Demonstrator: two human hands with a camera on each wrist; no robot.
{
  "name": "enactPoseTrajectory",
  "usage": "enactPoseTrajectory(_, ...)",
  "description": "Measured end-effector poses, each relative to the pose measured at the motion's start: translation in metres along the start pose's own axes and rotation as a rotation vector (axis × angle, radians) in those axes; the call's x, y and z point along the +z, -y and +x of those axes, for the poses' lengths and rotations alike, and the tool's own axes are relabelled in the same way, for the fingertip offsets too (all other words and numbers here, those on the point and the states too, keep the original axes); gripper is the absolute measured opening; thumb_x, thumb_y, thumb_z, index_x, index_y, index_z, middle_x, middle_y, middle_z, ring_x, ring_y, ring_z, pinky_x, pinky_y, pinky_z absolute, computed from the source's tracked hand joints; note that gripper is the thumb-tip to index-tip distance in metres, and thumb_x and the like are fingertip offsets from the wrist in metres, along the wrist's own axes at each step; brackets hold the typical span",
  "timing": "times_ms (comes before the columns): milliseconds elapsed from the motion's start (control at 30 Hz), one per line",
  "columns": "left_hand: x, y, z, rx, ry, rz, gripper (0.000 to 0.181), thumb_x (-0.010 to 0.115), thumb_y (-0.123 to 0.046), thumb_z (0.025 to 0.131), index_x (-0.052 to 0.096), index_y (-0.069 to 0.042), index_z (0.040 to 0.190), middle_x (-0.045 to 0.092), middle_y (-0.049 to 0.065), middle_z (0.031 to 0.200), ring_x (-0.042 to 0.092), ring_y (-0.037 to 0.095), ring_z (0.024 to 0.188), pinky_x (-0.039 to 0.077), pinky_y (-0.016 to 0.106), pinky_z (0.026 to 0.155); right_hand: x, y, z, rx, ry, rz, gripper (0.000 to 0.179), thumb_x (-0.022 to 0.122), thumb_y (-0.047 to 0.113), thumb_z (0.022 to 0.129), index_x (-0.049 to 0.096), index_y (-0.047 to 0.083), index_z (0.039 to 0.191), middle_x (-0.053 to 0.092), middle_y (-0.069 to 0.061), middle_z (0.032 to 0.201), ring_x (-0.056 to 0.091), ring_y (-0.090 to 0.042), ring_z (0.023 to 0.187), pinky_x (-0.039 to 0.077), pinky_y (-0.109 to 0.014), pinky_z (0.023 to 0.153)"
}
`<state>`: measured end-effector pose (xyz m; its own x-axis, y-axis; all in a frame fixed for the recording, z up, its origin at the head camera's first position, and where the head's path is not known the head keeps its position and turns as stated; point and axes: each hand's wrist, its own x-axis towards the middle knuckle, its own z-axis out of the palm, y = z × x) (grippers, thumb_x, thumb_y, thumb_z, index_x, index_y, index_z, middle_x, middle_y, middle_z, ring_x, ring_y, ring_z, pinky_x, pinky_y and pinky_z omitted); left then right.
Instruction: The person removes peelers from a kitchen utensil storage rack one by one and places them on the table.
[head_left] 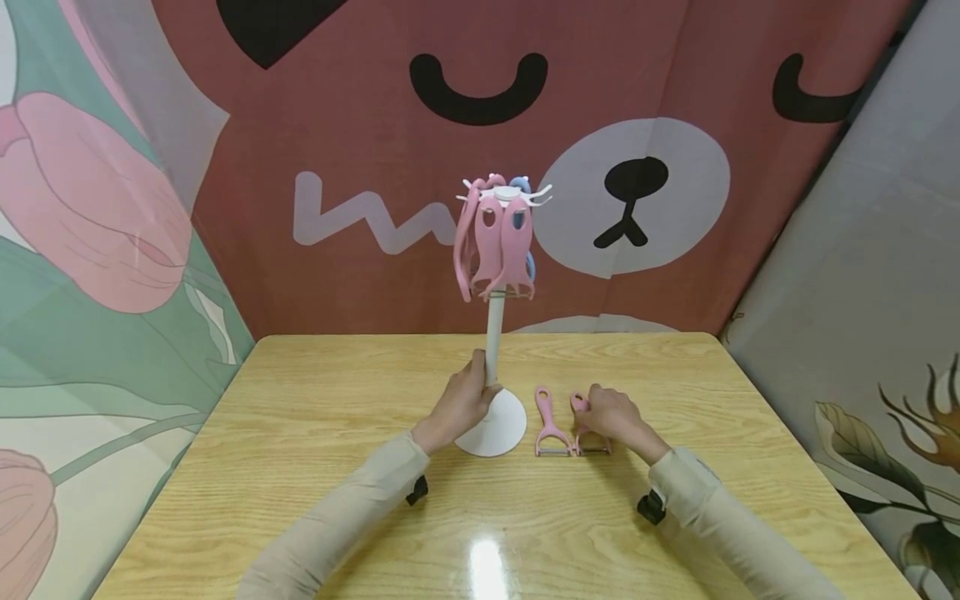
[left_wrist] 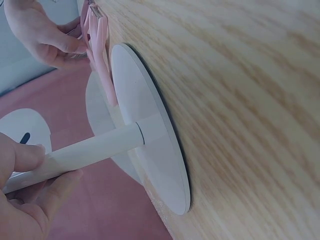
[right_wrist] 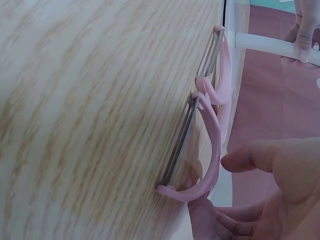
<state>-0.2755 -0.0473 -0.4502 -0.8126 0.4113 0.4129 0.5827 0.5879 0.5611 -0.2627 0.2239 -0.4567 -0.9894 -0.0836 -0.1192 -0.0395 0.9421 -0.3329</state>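
Observation:
A white stand with a round base (head_left: 491, 425) rises in the middle of the table. My left hand (head_left: 461, 404) grips its pole (left_wrist: 95, 152) low down, thumb and fingers on opposite sides. Pink vegetable peelers (head_left: 502, 250) hang from the hooks at the top, with a blue one (head_left: 530, 267) partly hidden behind. Right of the base, two more pink peelers lie side by side, the left one (head_left: 545, 412) untouched. Over the right peeler (right_wrist: 212, 135), my right hand (head_left: 611, 414) pinches the handle, which is mostly hidden by the fingers; its blade end points toward me.
The wooden table (head_left: 337, 500) reaches back to a curtain (head_left: 360, 283) with a cartoon bear face. Several white hooks (head_left: 542, 193) stick out at the stand's top right. The two lying peelers' heads nearly meet.

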Motion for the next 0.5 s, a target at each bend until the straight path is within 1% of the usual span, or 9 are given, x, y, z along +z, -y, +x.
enactPoseTrajectory(100,0.0004,0.0,-0.0001,-0.004,0.003,-0.002,0.037,0.065,-0.005,0.096,0.038,0.003,0.121,0.057,0.015,0.092,0.065,0.03,0.082,0.055,0.039,0.064,0.0003,-0.0001,0.0004,-0.007,-0.007,-0.006,0.027,0.059,0.029,0.096,0.05,0.004,0.088,0.053,-0.008,0.072,0.05,-0.024,0.06,0.039,-0.035,0.052)
enactPoseTrajectory(167,0.0007,0.0002,-0.0001,-0.006,0.004,-0.001,0.037,0.064,-0.006,0.096,0.039,0.003,0.121,0.057,0.014,0.092,0.065,0.03,0.082,0.055,0.038,0.064,0.0006,-0.0003,0.0005,-0.02,-0.01,-0.009,0.027,0.06,0.027,0.095,0.049,0.003,0.091,0.053,-0.009,0.072,0.051,-0.025,0.061,0.039,-0.036,0.052)
enactPoseTrajectory(300,0.0008,0.0002,0.0,-0.005,0.001,0.0,0.037,0.064,-0.005,0.096,0.039,0.003,0.121,0.057,0.014,0.093,0.065,0.03,0.082,0.055,0.038,0.064,0.002,-0.0007,0.0008,-0.035,-0.034,-0.01,0.027,0.06,0.027,0.095,0.048,0.003,0.09,0.052,-0.008,0.071,0.05,-0.024,0.059,0.039,-0.036,0.051)
enactPoseTrajectory(500,0.0017,0.0015,0.0007,0.009,-0.008,0.007,0.037,0.065,-0.004,0.095,0.039,0.003,0.12,0.057,0.014,0.091,0.065,0.03,0.081,0.055,0.039,0.063,0.0014,0.0007,0.0012,-0.061,-0.1,0.007,0.026,0.056,0.024,0.097,0.046,0.004,0.085,0.047,-0.007,0.066,0.044,-0.022,0.055,0.033,-0.034,0.048)
